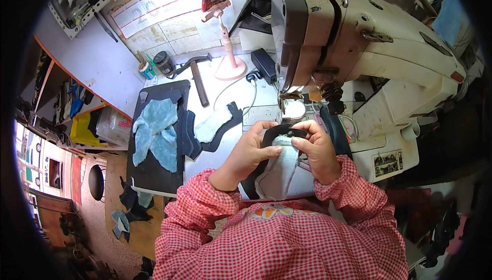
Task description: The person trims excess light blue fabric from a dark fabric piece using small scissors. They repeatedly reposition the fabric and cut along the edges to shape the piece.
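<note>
My left hand (249,149) and my right hand (318,146) together grip a black shoe-upper piece with pale blue fleecy lining (281,164). They hold it just in front of the needle area (291,98) of a big cream sewing machine (359,28). Both thumbs and fingers pinch the piece's black top edge. The lining hangs down toward my red-and-white checked sleeves (205,203).
To the left lies a black board (154,170) with several pale blue fleece pieces (154,131) and another black-and-blue piece (215,126). Behind stand a hammer (197,77), a dark jar (164,63), a pink phone stand (228,49) and a black adapter (264,64). Scraps lie on the floor at lower left.
</note>
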Demonstrator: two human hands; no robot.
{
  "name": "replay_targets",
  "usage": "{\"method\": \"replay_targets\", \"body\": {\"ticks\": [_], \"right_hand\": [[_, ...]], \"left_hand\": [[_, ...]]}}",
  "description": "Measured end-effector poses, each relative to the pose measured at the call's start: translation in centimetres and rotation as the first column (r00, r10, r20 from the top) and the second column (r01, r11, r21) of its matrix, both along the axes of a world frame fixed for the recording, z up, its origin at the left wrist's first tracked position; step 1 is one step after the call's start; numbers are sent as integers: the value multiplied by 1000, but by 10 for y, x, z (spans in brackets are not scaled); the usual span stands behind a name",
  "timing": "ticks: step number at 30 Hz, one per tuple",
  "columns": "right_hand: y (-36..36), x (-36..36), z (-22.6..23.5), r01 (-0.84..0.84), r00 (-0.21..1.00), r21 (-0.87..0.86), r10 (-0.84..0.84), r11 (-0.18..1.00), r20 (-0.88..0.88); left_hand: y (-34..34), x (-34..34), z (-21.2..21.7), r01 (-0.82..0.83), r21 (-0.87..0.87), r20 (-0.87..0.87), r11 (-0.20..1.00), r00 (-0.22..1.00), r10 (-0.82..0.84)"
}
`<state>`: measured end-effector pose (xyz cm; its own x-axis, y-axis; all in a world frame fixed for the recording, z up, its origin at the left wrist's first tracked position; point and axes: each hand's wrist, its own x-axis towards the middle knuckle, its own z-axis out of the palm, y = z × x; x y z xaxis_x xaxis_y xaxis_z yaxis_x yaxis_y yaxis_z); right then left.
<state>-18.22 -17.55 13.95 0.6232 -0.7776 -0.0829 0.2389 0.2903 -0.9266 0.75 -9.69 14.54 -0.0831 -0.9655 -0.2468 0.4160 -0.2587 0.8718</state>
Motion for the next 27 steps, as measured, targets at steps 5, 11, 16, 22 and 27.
{"method": "replay_targets", "body": {"ticks": [5, 11, 16, 22, 27], "right_hand": [[-7, -3, -5, 186, 979, 14, -186, 982, 84], [-7, -14, -13, 262, 956, 52, -267, 964, 119], [5, -21, -27, 213, 971, 33, -215, 977, 103], [9, -35, -8, 162, 899, -874, -433, 458, -61], [12, -14, 16, -169, 971, -817, -51, 551, -235]], "left_hand": [[1, 3, -1, 167, 91, 63, 982, 983, -174], [16, 22, 2, -28, 85, 98, 996, 995, 19], [20, 26, 11, -233, -47, 142, 971, 961, 238], [19, 31, 35, -73, -72, 259, 995, 962, 90], [5, 28, 42, 192, -120, 452, 974, 884, -119]]}}
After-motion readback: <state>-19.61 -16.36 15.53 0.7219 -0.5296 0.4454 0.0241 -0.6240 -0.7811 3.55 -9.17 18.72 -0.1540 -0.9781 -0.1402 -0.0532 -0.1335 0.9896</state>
